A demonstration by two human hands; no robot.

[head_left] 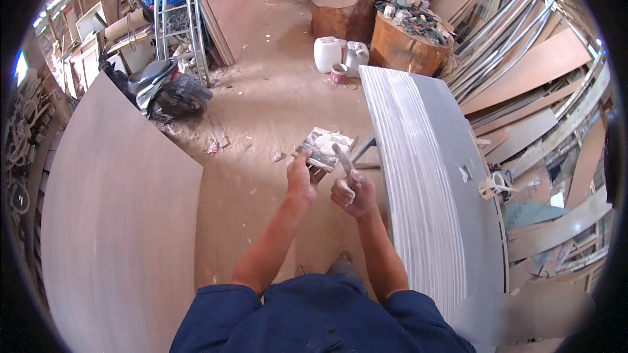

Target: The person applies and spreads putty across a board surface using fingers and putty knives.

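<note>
In front of me my left hand (303, 180) grips a small flat board (311, 165) from below, its thumb over the near edge. White paste (332, 142) is smeared across the board's top. Close on the right is my right hand (355, 194), its index finger stretched up to the board's edge and its other fingers curled in. White residue coats those fingers; anything inside the curl is hidden. To the right lies a long grey panel (451, 137) with white streaks (418, 150) down its left part.
A large wooden sheet (124, 209) stands at left, near a parked motorbike (167, 88) and a ladder (180, 19). Ahead are white jugs (328, 54), a paint can (338, 74) and cluttered round stands (409, 46). A white container (495, 185) sits by the panel's right edge.
</note>
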